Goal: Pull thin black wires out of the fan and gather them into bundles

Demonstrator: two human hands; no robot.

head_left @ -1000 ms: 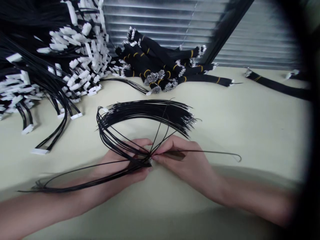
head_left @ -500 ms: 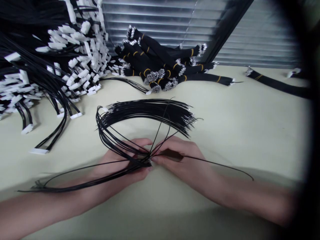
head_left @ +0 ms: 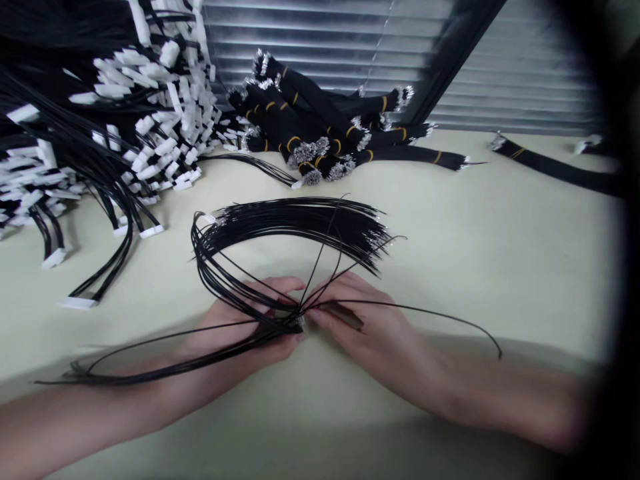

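Observation:
My left hand (head_left: pixel 250 320) is closed around a wire harness (head_left: pixel 215 280), a bunch of thin black wires that loops up to a small white connector and trails left over the forearm. Where the wires meet at my left fingertips, a small connector end (head_left: pixel 300 323) shows only in part. My right hand (head_left: pixel 360 313) pinches a single black wire (head_left: pixel 430 309) right beside that end; its free length arcs to the right. Just beyond both hands lies a loose, curved bundle of cut black wires (head_left: pixel 295 219) with shiny metal terminals at its ends.
At the left is a large heap of black harnesses with white connectors (head_left: pixel 165 147). Banded black wire bundles (head_left: pixel 320 120) are piled at the back before window blinds (head_left: pixel 310 40). Another banded bundle (head_left: pixel 550 167) lies at the back right of the pale table (head_left: pixel 500 253).
My right hand has turned slightly, and the wire in it now leaves over the top of the hand in a higher arc. My left hand and the harness have hardly moved.

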